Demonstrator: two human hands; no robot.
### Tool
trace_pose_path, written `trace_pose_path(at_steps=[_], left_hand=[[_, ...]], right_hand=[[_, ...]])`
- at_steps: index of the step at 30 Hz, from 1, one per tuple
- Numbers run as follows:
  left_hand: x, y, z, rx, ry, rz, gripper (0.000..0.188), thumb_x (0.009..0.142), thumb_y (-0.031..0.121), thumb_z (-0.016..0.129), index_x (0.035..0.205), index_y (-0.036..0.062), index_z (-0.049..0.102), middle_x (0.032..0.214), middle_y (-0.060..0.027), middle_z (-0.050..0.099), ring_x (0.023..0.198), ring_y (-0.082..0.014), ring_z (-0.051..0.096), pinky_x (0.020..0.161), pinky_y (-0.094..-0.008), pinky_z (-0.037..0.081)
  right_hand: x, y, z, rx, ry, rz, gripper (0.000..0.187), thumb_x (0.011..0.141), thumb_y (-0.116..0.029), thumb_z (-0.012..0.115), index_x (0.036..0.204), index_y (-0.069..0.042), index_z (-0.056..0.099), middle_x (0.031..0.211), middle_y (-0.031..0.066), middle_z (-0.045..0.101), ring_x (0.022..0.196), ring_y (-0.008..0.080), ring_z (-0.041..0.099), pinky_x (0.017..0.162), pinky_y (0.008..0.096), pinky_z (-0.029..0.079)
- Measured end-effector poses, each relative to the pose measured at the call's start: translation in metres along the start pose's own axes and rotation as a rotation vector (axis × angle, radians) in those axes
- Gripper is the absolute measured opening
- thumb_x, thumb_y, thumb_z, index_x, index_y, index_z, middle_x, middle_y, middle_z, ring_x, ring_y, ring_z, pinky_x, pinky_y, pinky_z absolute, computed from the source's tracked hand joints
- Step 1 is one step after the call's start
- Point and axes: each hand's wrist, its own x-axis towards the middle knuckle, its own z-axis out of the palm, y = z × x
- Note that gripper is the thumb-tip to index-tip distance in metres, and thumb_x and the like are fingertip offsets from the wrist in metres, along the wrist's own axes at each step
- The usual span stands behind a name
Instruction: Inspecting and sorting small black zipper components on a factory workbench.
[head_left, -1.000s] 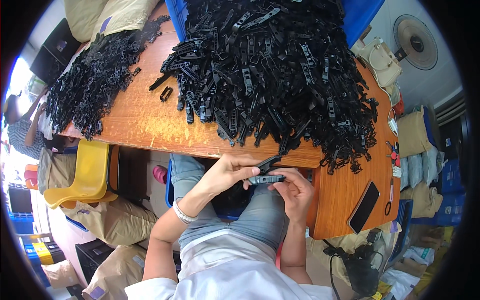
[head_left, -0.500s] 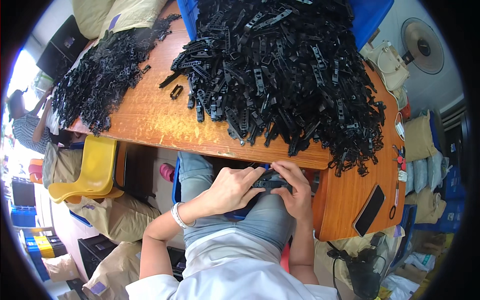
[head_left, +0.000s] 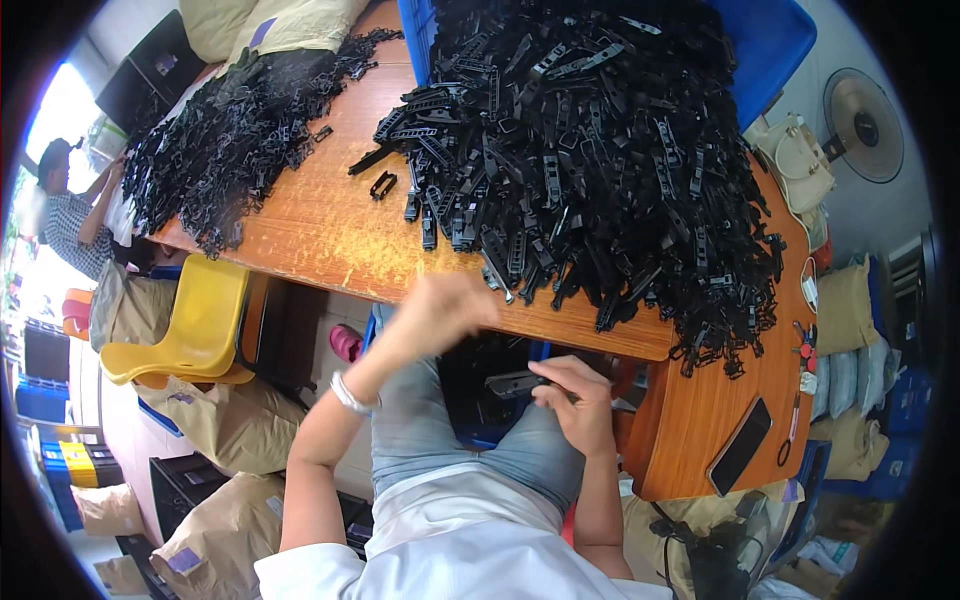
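Note:
My right hand point(head_left: 580, 402) is closed above my lap, thumb and fingers pinching one end of a long narrow black plastic part point(head_left: 512, 384) that points left. Blurred by motion, my left hand point(head_left: 447, 308) is over the table's front edge, close to the big heap of black plastic parts point(head_left: 590, 170). A shiny dark part point(head_left: 496, 286) lies near its fingertips; whether the fingers touch it I cannot tell. Below, between my legs, a blue bin point(head_left: 487, 438) with dark contents is partly hidden by my thighs.
Smaller black pieces point(head_left: 230, 140) are heaped at the table's left. A blue crate point(head_left: 775, 60) stands behind the big heap. A phone point(head_left: 740, 447) and scissors point(head_left: 790, 440) lie on the right. At left are a yellow chair point(head_left: 190, 325) and a person point(head_left: 75, 220).
My left hand has left the part and moved up and left to the table edge. My right hand still holds its part, slightly lower. The view has shifted a little.

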Motion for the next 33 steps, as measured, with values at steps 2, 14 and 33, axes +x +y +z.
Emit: trace_pose_path(at_steps=[2, 14, 33], left_hand=[[0.023, -0.044, -0.027, 0.291, 0.489, -0.054, 0.009, 0.08, 0.007, 0.062, 0.085, 0.0006, 0.064, 0.074, -0.0097, 0.064, 0.067, -0.0144, 0.06, 0.059, -0.0249, 0.045], [0.046, -0.116, -0.095, 0.811, 0.609, -0.283, 0.02, 0.075, 0.014, 0.066, 0.085, -0.0023, 0.06, 0.083, -0.0155, 0.06, 0.082, -0.03, 0.055, 0.076, -0.0348, 0.045], [-0.016, 0.05, 0.053, -0.497, -0.132, -0.241, 0.032, 0.07, -0.009, 0.068, 0.1, -0.0023, 0.059, 0.094, -0.0081, 0.061, 0.08, -0.0102, 0.06, 0.065, -0.0183, 0.046]], right_hand=[[0.001, -0.006, 0.012, 0.047, 0.084, 0.007, 0.026, 0.076, 0.008, 0.058, 0.102, 0.005, 0.063, 0.098, 0.0113, 0.061, 0.073, 0.0144, 0.061, 0.055, 0.021, 0.047], [-0.022, 0.025, -0.053, -0.369, 0.946, 0.118, 0.013, 0.085, -0.01, 0.058, 0.089, 0.0, 0.064, 0.08, 0.0047, 0.059, 0.063, 0.008, 0.049, 0.053, 0.0223, 0.039], [-0.017, -0.026, -0.02, -0.521, 0.548, -0.281, 0.015, 0.07, 0.007, 0.065, 0.082, -0.001, 0.062, 0.074, 0.0057, 0.05, 0.062, 0.017, 0.048, 0.053, 0.0262, 0.039]])
